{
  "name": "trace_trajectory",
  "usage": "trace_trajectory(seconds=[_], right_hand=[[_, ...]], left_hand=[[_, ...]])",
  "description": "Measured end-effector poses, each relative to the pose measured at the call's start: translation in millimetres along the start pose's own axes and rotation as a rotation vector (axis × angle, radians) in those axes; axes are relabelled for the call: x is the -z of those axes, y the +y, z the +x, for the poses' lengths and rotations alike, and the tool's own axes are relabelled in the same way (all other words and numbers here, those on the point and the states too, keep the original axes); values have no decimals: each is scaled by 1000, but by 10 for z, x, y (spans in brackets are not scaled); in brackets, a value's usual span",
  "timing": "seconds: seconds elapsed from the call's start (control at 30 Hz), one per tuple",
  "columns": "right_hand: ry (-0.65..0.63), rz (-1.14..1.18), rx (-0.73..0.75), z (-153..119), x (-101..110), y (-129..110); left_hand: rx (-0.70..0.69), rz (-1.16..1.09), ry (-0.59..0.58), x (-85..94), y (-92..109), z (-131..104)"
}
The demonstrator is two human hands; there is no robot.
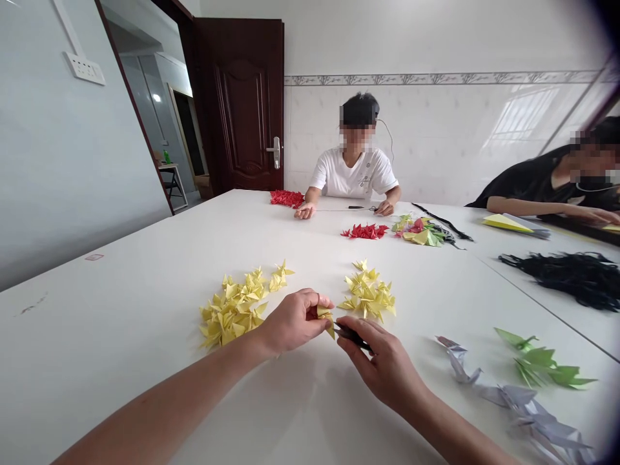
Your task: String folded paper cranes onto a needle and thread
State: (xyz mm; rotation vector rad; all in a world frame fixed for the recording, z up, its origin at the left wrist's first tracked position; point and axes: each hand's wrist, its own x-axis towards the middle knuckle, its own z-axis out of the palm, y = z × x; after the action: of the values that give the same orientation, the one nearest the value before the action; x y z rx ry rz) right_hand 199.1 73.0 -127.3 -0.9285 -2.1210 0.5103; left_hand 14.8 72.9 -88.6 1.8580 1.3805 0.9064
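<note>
My left hand point(295, 321) is closed, pinching a folded yellow paper crane point(325, 315) between thumb and fingers. My right hand point(382, 358) grips a small black-handled tool point(353, 337); its thin tip reaches to the crane, and its exact kind is partly hidden by my fingers. Left of my hands lies a large pile of yellow paper cranes point(232, 310). A smaller pile of yellow paper cranes point(369, 292) rests just beyond my right hand.
Pale purple cranes point(527, 410) and green cranes point(547, 365) lie at the right. Black cords point(571, 278) are heaped farther back. Across the white table point(121, 310), a person in a white shirt point(353, 171) sits near red cranes point(364, 231); another person point(547, 171) leans in at right.
</note>
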Motion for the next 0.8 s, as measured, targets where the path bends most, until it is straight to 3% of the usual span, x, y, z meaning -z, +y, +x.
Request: trace_trajectory(seconds=[0.23,0.8], right_hand=[[12,-48,42,7,8,-1],[-13,-50,-19,-5,6,-25]], left_hand=[[1,-59,-72,-39,50,-26],[-5,-16,-80,-59,43,-50]])
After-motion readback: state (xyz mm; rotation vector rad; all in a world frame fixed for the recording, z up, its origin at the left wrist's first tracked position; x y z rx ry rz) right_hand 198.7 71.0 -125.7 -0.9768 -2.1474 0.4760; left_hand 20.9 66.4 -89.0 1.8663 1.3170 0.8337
